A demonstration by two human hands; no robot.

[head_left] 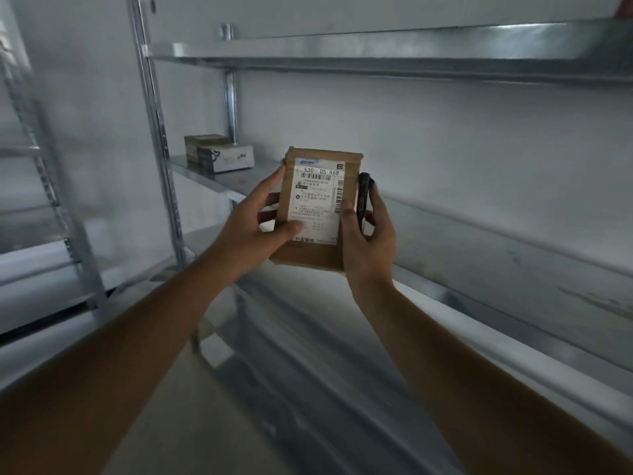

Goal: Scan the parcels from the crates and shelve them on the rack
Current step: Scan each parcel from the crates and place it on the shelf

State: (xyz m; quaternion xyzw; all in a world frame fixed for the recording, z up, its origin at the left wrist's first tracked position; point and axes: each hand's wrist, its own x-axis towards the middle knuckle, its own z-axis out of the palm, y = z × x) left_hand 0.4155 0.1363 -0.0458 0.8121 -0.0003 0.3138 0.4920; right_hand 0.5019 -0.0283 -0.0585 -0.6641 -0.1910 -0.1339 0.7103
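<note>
Pinching the cardboard parcel [317,214] upright, left hand [255,231] is clasping its left edge; right hand [368,245] is gripping a black scanner [363,200] against its right edge, before the metal rack [376,46] holding small boxes [219,154].

A brown cardboard parcel [317,209] with a white shipping label [317,200] is held upright in front of the metal rack [376,46], label toward the camera. The left hand [253,228] grips the parcel's left edge, thumb on the label. The right hand [368,234] holds its right edge and a black scanner [363,197] just beside the parcel. Left of the parcel and behind it, two small boxes [219,152] sit on a shelf.
</note>
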